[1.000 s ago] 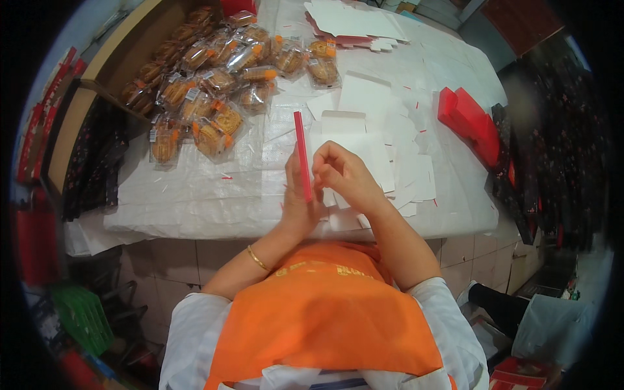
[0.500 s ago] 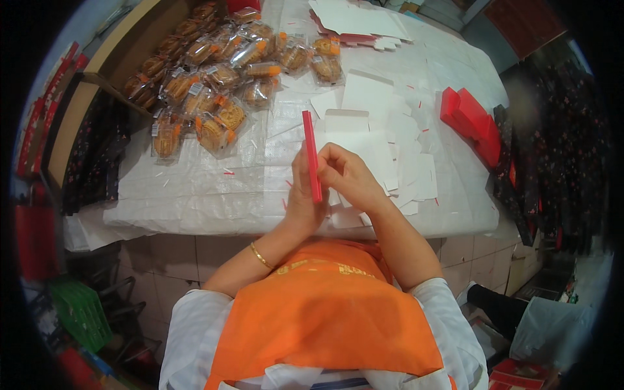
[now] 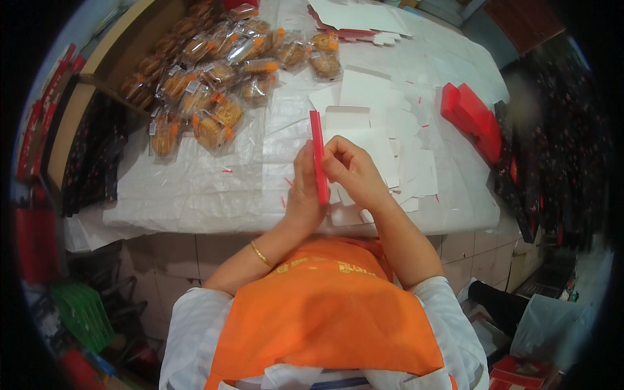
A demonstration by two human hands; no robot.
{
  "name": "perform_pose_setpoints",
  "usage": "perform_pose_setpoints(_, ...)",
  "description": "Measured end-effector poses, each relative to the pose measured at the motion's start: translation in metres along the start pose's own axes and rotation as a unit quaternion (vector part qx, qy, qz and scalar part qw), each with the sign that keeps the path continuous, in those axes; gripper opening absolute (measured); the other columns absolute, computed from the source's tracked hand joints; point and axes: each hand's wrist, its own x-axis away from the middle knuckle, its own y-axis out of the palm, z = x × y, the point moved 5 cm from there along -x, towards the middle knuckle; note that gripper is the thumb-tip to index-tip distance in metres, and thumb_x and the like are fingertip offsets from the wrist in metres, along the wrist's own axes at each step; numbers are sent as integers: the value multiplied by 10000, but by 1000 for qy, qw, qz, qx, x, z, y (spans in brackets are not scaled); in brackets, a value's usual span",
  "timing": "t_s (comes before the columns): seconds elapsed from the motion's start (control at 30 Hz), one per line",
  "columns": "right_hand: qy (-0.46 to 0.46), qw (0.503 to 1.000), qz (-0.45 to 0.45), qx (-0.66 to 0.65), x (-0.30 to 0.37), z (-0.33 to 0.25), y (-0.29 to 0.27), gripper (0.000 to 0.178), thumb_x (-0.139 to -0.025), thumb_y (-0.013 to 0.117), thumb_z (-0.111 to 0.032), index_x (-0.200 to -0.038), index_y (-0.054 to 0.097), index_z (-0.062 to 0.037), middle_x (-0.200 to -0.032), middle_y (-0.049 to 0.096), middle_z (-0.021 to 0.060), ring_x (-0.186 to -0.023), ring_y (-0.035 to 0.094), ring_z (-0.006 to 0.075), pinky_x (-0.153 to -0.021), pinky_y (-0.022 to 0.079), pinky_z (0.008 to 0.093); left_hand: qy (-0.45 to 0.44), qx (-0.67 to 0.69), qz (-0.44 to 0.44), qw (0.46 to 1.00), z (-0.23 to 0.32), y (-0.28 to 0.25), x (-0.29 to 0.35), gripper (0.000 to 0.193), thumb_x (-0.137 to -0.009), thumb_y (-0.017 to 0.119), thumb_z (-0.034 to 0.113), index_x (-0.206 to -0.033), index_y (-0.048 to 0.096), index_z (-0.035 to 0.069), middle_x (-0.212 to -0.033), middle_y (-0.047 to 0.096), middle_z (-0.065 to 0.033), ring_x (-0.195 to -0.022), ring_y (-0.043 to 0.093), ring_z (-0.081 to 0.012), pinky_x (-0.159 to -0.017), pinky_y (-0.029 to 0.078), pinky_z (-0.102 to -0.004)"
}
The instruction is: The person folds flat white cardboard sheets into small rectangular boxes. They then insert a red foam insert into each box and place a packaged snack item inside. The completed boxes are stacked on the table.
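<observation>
My left hand (image 3: 304, 188) grips a thin red cardboard piece (image 3: 317, 146), seen edge-on and standing upright above the table's near part. On its other side, my right hand (image 3: 351, 169) is curled, thumb and fingers pinching at the cardboard's edge. The cardboard's broad faces are turned out of sight. Just beyond and to the right lie white-sided flat box blanks (image 3: 406, 127), spread and overlapping. At the far left is a pile of mooncakes (image 3: 218, 75) in clear wrappers with orange marks.
A brown carton (image 3: 120, 39) stands at the table's left, beside the pile. Red folded boxes (image 3: 469, 117) rest near the right edge. More flat white blanks (image 3: 357, 16) are stacked at the back. Small red and white paper scraps are scattered over the white sheet (image 3: 195, 201) covering the table.
The red cardboard has shifted slightly right and tilted a little differently. My right hand has moved slightly up and right along its edge. The left hand keeps its hold.
</observation>
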Motion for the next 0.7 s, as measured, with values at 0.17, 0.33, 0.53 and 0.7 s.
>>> perform_pose_setpoints(0.17,16,1000,3,-12,-1,6,-2,181,-972,626,-197,-952,560,-29,-861,584,-15,-812,552,60,-725,471,239,-19,9,-15,1000,-4,2,2,603,-933,509,-11,-1480,255,5,-1324,423,-208,-1225,482,-377,-967,470,-434)
perform_pose_setpoints(0.33,-28,998,22,44,-2,0,-2,91,-941,607,-124,-955,558,-49,-846,570,-26,-765,519,57,-695,453,227,-29,-13,-43,999,-8,3,6,847,-841,701,104,-1515,194,27,-1432,350,-235,-1328,395,-418,-1043,426,-456)
perform_pose_setpoints(0.53,-70,952,129,267,13,-38,-31,111,-885,575,-52,-973,556,12,-857,627,106,-732,600,174,-673,510,324,21,-69,-62,995,5,-29,8,1148,-699,853,332,-1551,138,48,-1555,209,-289,-1418,272,-472,-1150,282,-524)
perform_pose_setpoints(0.7,-106,921,165,336,28,-54,-42,111,-905,557,-54,-992,545,15,-807,625,144,-682,597,208,-636,492,334,166,-125,-60,976,41,-59,-11,749,-790,755,248,-1425,415,46,-1507,339,-255,-1413,336,-406,-1140,270,-538)
